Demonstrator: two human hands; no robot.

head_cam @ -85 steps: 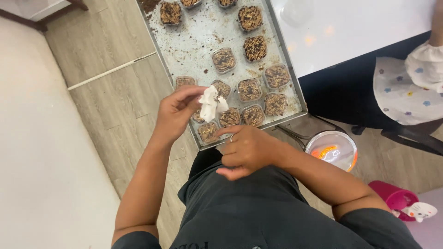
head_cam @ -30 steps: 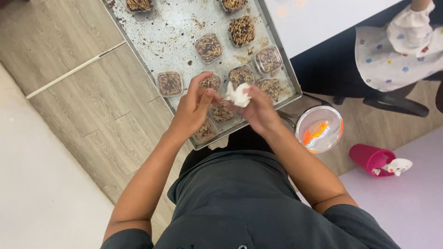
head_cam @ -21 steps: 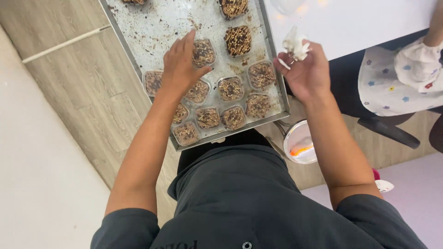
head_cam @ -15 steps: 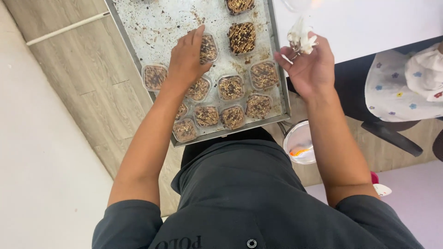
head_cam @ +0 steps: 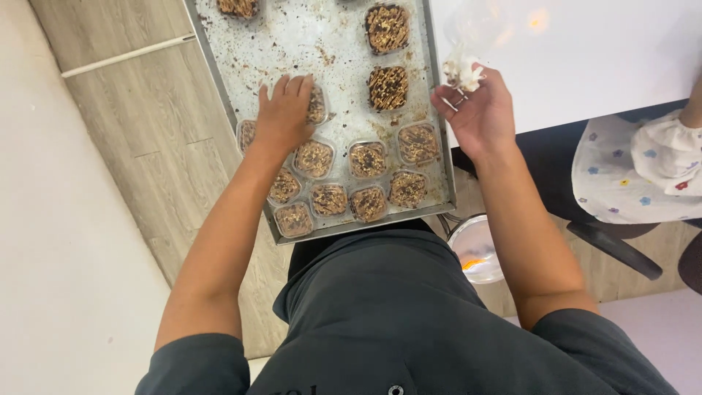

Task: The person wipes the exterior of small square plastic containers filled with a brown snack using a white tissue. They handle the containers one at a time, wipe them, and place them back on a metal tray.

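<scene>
Dessert cup [head_cam: 316, 104] mid-tray [head_cam: 241, 132]: light, thin-walled, crushable; grip its sides. Left hand [head_cam: 284, 113] lies spread over it; right hand [head_cam: 475, 110], beside the tray, pinches crumpled tissue [head_cam: 461, 71].

Around the white table and wood floor

A round white bin [head_cam: 475, 249] stands on the floor below the table's [head_cam: 585, 58] near edge; a flower-print cloth [head_cam: 621, 175] lies right.
</scene>
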